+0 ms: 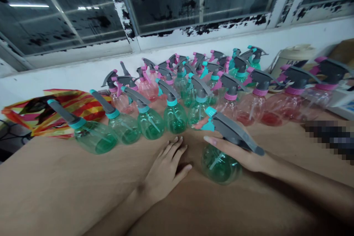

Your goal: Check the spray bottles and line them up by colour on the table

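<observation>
My right hand (238, 151) is wrapped round the neck of a clear green spray bottle (221, 167) with a grey and teal trigger head. Its thumb and a fingertip show at the near and far sides of the head. My left hand (166, 169) lies flat on the brown table (69, 191), fingers spread, to the left of that bottle and holding nothing. Just beyond its fingertips stands a row of green spray bottles, the nearest being one green bottle (175, 118). Pink spray bottles (249, 108) continue the row to the right.
Several more pink and green bottles crowd behind, up to the white wall (91, 66) under the windows. A striped red and yellow plastic bag (74, 103) lies at the left. A cream bucket (293, 57) stands back right, and a blurred-out dark object (332, 138) lies at the right edge.
</observation>
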`<state>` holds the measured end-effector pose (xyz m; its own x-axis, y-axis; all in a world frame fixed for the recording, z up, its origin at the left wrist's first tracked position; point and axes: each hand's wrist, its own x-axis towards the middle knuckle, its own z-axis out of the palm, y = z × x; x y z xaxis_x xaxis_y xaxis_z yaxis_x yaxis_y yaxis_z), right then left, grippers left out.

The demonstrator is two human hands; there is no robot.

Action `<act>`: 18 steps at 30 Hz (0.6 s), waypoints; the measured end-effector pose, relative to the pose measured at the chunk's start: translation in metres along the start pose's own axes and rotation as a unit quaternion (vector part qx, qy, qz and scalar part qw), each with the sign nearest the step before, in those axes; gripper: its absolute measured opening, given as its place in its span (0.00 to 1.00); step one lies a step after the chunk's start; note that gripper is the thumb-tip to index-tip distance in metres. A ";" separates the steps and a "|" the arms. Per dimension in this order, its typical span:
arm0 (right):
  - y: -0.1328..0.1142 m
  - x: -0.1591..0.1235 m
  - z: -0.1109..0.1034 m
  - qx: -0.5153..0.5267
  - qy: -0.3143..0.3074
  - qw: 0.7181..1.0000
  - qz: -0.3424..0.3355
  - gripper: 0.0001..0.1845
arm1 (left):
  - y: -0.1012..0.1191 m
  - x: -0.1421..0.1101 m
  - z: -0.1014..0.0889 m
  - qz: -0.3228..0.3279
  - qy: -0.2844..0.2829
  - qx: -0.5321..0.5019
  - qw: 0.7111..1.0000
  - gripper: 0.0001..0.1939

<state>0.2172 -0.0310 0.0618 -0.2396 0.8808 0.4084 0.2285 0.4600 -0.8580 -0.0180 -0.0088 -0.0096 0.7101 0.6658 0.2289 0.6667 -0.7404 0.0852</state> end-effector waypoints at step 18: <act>-0.002 -0.002 0.002 -0.044 0.019 0.999 -0.011 0.10 | 0.000 0.000 -0.001 0.003 -0.009 -0.003 1.000 0.26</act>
<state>0.2156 -0.0341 0.0622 -0.2090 0.8733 0.4400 0.3052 0.4857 -0.8191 -0.0179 -0.0087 -0.0084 0.7178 0.6635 0.2111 0.6615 -0.7445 0.0906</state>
